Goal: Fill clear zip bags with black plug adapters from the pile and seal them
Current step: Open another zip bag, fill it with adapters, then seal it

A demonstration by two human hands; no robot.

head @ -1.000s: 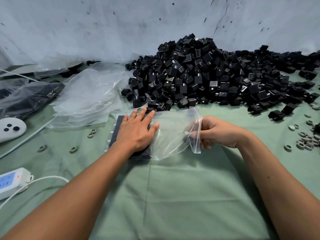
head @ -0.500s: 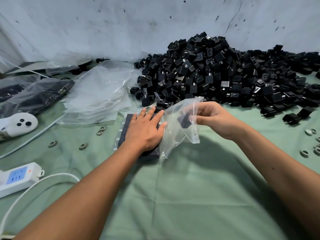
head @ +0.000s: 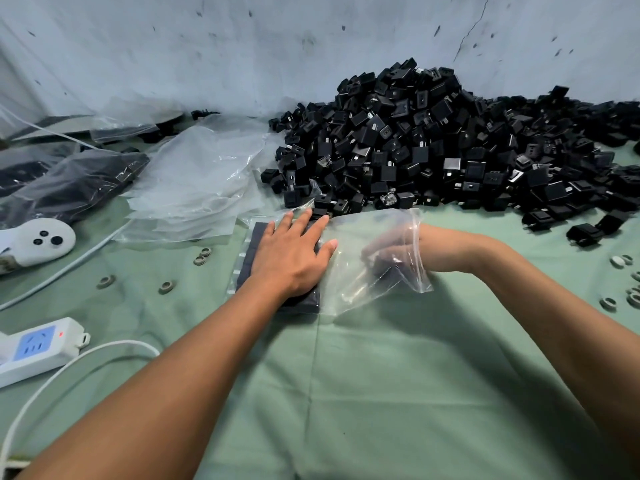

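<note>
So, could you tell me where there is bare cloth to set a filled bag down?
Bare green cloth lies between the forearms, near of the zip bag. Crowded: adapter pile behind, empty bags and power strip to the left.

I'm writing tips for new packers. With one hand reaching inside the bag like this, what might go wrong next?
The right hand is deep in the clear zip bag with an adapter; dropped crooked, it may upset the flat rows that the left hand presses down. Pulling the hand out might drag the loose bag mouth along. The pile touches the bag's far edge, so adapters may slide onto it.
</note>
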